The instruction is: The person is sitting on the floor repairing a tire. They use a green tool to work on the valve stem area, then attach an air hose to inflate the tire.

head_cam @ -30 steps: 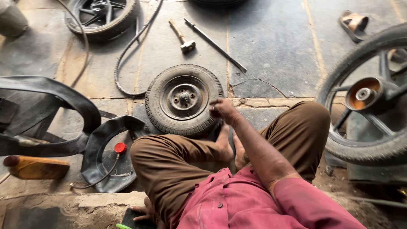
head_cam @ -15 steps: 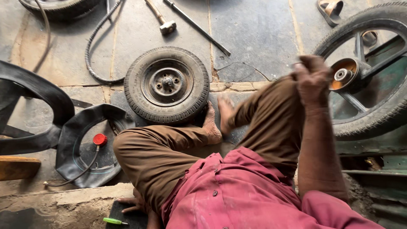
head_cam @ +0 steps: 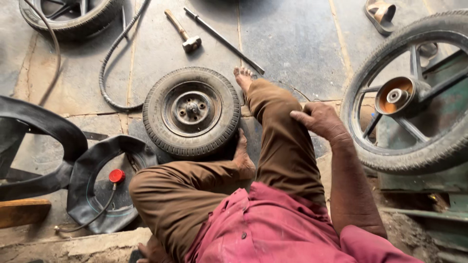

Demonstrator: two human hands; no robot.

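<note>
While the right hand (head_cam: 319, 119) is laid open, fingers loosely curled, on the brown-trousered right knee (head_cam: 280, 117), nothing is gripped by it. At nine o'clock from it, the small black rubber tyre on its grey steel rim (head_cam: 192, 112) is lain flat, touched by a bare foot (head_cam: 243, 156). Whether the left hand (head_cam: 151, 252), at seven o'clock, is open cannot be told.

Black small tyre (head_cam: 192, 112), brown trousers (head_cam: 278, 126), pink shirt (head_cam: 273, 229), red cap (head_cam: 116, 176)

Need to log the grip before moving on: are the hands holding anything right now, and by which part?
Nothing is held. The right hand rests on the right knee of the brown trousers, empty. The left hand is mostly out of view at the bottom edge.
</note>
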